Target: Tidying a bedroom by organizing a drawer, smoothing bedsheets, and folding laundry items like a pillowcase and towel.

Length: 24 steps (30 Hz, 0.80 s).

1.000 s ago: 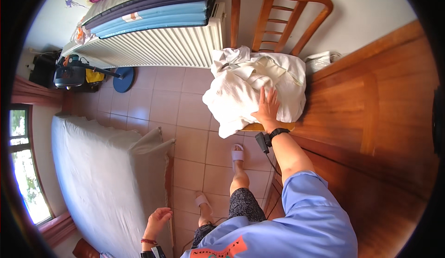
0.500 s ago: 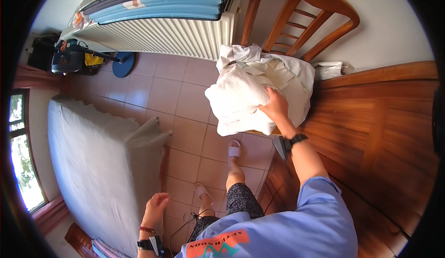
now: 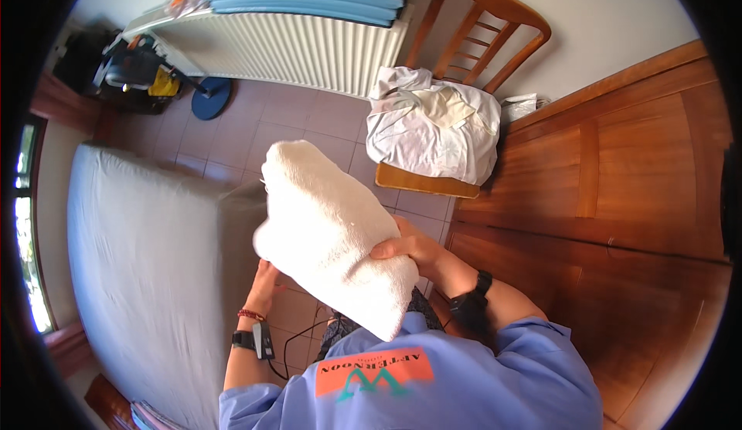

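Note:
A bulky white folded towel point(image 3: 332, 229) with a fluffy surface hangs in the air in front of me. My right hand point(image 3: 406, 248) grips its right edge, thumb on top and the other fingers hidden beneath. At the towel's lower left edge is my left hand point(image 3: 264, 282), its fingertips covered by the cloth, so whether it grips cannot be told. Rumpled white cloth point(image 3: 433, 129) with a cream-coloured piece on top lies over the seat of a wooden chair point(image 3: 429, 180).
A bed under a pale grey sheet point(image 3: 147, 260) stands at the left. Along the far wall, a white radiator point(image 3: 309, 55) carries folded blue pads point(image 3: 309, 3). Brown wooden cabinet doors point(image 3: 572, 167) fill the right. A round blue base point(image 3: 211, 99) sits on the tiled floor.
My right hand has lifted the towel off the chair and brought it left and nearer to me. My left hand has moved up to the towel's edge. The view has shifted.

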{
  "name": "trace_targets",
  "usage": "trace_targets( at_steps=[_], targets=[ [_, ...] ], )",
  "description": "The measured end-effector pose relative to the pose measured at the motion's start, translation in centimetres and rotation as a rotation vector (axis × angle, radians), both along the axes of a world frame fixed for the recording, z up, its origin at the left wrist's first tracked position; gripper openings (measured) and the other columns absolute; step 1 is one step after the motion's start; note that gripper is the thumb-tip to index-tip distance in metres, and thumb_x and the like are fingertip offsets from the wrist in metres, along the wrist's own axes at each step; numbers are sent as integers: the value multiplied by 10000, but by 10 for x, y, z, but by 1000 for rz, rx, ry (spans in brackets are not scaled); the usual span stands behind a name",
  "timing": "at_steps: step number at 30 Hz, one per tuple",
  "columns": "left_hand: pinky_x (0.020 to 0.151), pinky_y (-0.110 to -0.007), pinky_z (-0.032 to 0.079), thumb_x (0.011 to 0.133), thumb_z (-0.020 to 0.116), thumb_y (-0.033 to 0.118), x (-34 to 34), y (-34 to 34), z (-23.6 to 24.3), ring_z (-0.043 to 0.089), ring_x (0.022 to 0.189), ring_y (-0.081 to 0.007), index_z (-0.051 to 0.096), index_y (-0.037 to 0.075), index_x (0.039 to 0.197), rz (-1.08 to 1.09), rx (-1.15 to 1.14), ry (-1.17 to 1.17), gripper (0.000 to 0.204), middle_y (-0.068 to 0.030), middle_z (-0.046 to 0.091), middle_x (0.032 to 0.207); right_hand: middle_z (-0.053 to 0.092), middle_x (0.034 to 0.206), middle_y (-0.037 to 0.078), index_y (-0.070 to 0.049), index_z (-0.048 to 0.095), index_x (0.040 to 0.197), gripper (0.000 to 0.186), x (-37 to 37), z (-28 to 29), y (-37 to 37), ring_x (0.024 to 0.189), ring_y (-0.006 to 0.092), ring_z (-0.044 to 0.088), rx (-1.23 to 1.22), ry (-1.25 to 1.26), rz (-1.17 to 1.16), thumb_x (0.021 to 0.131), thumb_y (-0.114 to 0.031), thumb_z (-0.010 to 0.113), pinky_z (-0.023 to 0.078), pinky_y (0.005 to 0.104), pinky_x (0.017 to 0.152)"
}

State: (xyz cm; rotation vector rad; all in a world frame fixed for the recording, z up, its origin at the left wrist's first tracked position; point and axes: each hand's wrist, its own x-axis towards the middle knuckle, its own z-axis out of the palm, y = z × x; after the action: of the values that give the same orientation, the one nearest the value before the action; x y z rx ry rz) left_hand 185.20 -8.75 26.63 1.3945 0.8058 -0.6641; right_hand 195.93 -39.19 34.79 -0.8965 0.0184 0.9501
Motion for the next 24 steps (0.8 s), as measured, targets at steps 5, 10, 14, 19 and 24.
trace_targets(
  at_steps=[5, 10, 14, 19, 24],
  targets=[
    [1008, -344, 422, 1009, 412, 296, -108, 83, -13, 503, 1220, -213, 421, -14, 1361, 517, -563, -338, 470, -103, 504, 1359, 625, 1114, 121, 15, 496, 1282, 590, -72, 32, 97, 969, 194, 618, -25, 42, 118, 775, -193, 714, 499, 304, 837],
    [836, -316, 529, 977, 506, 227, -199, 180, 62, 634, 961, -152, 548, 7, 1230, 691, -436, -519, 338, -80, 641, 1124, 634, 1126, 119, 18, 565, 1215, 511, -126, 28, 202, 1003, 189, 605, -334, -217, 171, 866, -336, 688, 460, 295, 885],
    [753, -273, 538, 923, 614, 209, -256, 239, 96, 640, 876, -118, 582, 37, 1162, 745, -60, -648, 296, -51, 655, 1028, 630, 1151, 95, 12, 570, 1216, 486, -136, 39, 274, 1081, 161, 557, -545, -322, 403, 871, -308, 693, 396, 303, 970],
    [814, -282, 511, 891, 653, 175, -338, 336, 144, 616, 946, -127, 597, 65, 1148, 914, 338, -890, 284, -41, 652, 1043, 668, 1086, 52, -40, 636, 1155, 325, -158, 53, 386, 1070, 153, 560, -342, -554, 386, 883, -212, 684, 388, 291, 966],
    [803, -289, 521, 884, 649, 172, -406, 398, 192, 631, 945, -152, 588, 41, 1176, 1185, 310, -1054, 326, -77, 655, 1062, 574, 1244, 114, -51, 570, 1232, 408, -171, 100, 498, 1064, 186, 560, 41, -1514, 159, 850, -139, 683, 431, 314, 896]
  ],
)
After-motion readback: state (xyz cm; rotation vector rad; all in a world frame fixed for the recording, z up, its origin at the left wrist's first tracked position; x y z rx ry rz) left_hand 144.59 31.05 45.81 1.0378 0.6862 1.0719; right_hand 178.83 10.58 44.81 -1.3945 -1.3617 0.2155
